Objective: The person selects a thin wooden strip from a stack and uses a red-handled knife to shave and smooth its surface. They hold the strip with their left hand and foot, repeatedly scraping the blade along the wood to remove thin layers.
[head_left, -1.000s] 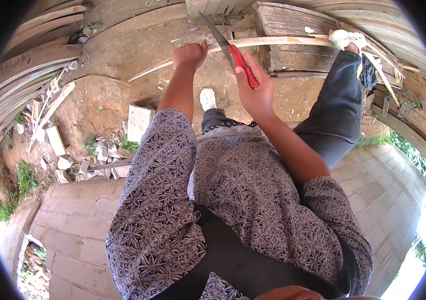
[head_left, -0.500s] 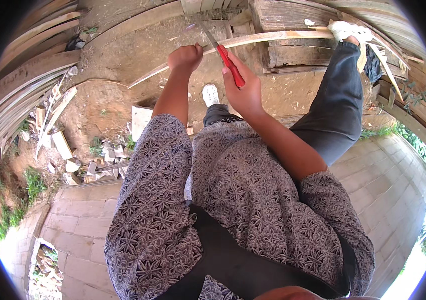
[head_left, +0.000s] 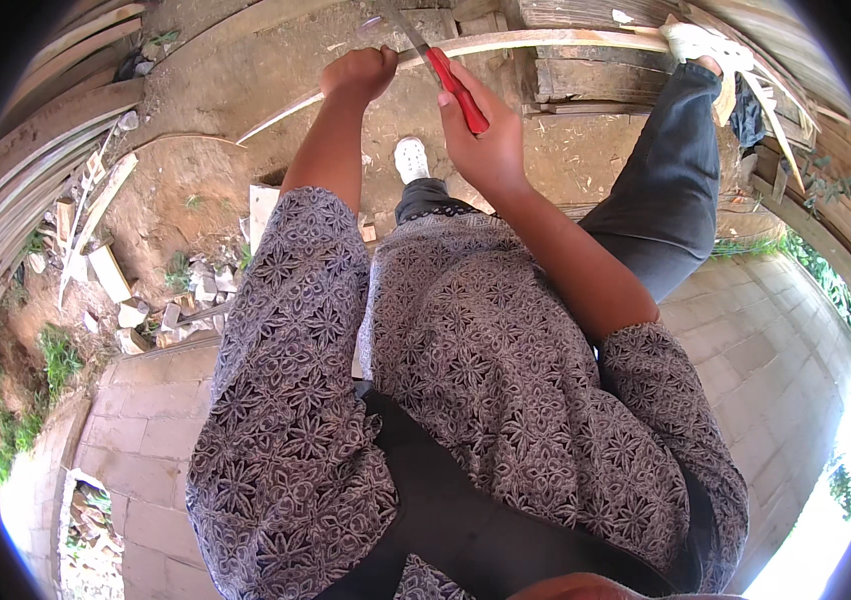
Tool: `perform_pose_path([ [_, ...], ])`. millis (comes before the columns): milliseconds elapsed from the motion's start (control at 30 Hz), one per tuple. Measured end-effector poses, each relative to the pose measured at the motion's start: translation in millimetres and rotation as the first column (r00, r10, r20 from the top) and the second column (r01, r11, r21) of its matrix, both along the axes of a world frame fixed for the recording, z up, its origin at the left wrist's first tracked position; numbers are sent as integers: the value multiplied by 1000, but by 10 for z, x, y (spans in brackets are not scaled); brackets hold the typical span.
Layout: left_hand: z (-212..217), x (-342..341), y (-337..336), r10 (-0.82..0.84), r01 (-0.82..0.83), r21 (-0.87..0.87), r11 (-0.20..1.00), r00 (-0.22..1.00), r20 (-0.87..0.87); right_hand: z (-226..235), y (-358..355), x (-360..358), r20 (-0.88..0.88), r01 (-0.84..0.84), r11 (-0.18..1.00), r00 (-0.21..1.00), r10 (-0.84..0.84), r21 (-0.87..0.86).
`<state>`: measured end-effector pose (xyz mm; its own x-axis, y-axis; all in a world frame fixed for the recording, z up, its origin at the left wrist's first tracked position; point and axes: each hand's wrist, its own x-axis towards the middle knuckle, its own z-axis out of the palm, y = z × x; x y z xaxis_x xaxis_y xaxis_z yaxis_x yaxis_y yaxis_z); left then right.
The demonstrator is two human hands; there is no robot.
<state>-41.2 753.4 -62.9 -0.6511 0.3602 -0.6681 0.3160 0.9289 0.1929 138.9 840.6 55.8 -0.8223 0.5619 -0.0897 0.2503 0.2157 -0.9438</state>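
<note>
A long, thin wooden strip (head_left: 566, 38) runs across the far part of the view, bending from the dirt ground at left up to stacked timber at right. My left hand (head_left: 358, 75) is closed round it, left of the middle. In my right hand (head_left: 486, 140) is a red-handled handsaw (head_left: 458, 95). Its narrow metal blade points away and to the left, across the strip just right of my left hand. Whether the teeth touch the wood I cannot tell. My right foot in a white shoe (head_left: 696, 42) presses on the strip's right end.
Stacked boards (head_left: 601, 80) lie at far right, with more planks (head_left: 56, 130) along the left. Wood offcuts (head_left: 111, 275) and broken stones (head_left: 208, 283) litter the left ground. My left white shoe (head_left: 411, 160) stands on dirt. A block wall (head_left: 161, 430) curves behind me.
The whole scene sits slightly higher in the picture, as the view has tilted. My left hand still grips the strip and my right hand still holds the handsaw across it.
</note>
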Motion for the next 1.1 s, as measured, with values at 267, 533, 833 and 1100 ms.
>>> perform_pose_path([
  [267,-154,-80,7,-29,29,11,1000,999,-13,106,26,196,31,-67,997,997,65,47],
  [533,-106,-49,13,-7,7,-9,1000,1000,-21,785,71,804,157,-116,993,981,110,29],
  [833,-74,-49,110,0,0,5,1000,1000,-2,878,-114,643,220,-83,995,971,95,-64],
  [1100,-16,-17,134,-19,19,15,1000,1000,18,963,1,816,224,-27,997,974,43,-73],
])
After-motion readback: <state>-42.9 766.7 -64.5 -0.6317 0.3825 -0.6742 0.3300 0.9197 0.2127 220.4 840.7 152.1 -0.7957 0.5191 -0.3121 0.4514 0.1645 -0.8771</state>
